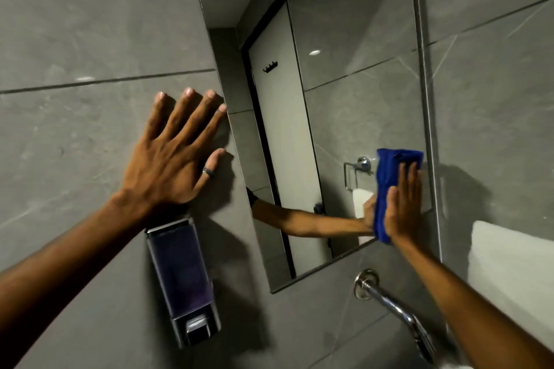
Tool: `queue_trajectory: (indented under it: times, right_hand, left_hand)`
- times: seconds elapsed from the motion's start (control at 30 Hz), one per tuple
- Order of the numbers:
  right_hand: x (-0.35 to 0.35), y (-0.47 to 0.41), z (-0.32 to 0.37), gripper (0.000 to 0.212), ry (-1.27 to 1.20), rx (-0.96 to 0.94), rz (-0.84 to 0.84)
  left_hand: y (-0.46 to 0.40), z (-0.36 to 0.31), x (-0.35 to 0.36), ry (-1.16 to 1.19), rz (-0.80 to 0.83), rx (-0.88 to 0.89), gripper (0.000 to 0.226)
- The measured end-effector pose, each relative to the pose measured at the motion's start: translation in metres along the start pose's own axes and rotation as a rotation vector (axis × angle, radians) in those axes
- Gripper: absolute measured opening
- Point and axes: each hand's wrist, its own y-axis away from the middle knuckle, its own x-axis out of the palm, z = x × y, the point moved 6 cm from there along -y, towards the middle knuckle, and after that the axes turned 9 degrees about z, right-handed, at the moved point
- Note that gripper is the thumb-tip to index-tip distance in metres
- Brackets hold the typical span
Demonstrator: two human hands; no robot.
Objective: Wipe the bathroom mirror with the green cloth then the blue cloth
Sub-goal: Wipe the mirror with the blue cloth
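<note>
The bathroom mirror hangs on the grey tiled wall and fills the upper middle of the head view. My right hand lies flat against the mirror's lower right corner and presses a folded blue cloth onto the glass. The cloth sticks out above and to the left of my fingers. My left hand rests flat on the tiles just left of the mirror's edge, fingers spread, a ring on the thumb, holding nothing. No green cloth is in view.
A wall soap dispenser hangs below my left wrist. A chrome tap juts out of the wall under the mirror. A white towel hangs at the right. The mirror reflects a white door and a towel ring.
</note>
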Motion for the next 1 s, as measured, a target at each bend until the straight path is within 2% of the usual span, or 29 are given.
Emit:
queue_trajectory:
  times: [0.1, 0.2, 0.3, 0.5, 0.6, 0.77, 1.0]
  right_hand:
    - [-0.025, -0.034, -0.032, 0.062, -0.04, 0.176, -0.024]
    - [-0.015, -0.028, -0.014, 0.064, -0.096, 0.19, -0.081]
    - [0.006, -0.006, 0.056, 0.06, -0.004, 0.045, -0.053]
    - [0.08, 0.065, 0.251, 0.059, 0.156, -0.532, 0.061]
    - [0.086, 0.069, 0.29, 0.058, 0.162, -0.654, 0.094]
    - [0.057, 0.007, 0.281, 0.057, 0.217, -0.714, 0.077]
    - [-0.015, -0.125, 0.183, 0.058, 0.12, -0.332, 0.012]
  left_hand:
    - [0.0, 0.0, -0.001, 0.001, -0.011, 0.001, 0.074]
    - [0.002, 0.001, 0.0, 0.003, -0.004, -0.005, 0.074]
    - [0.002, -0.003, -0.006, 0.007, 0.018, 0.011, 0.075]
    - [0.001, 0.0, -0.008, 0.095, 0.067, -0.007, 0.074]
    - [0.001, 0.003, -0.017, 0.103, 0.052, -0.002, 0.075]
    - [-0.027, 0.053, -0.034, 0.129, 0.066, -0.121, 0.075]
    - [-0.054, 0.062, -0.038, 0.083, -0.002, -0.172, 0.074]
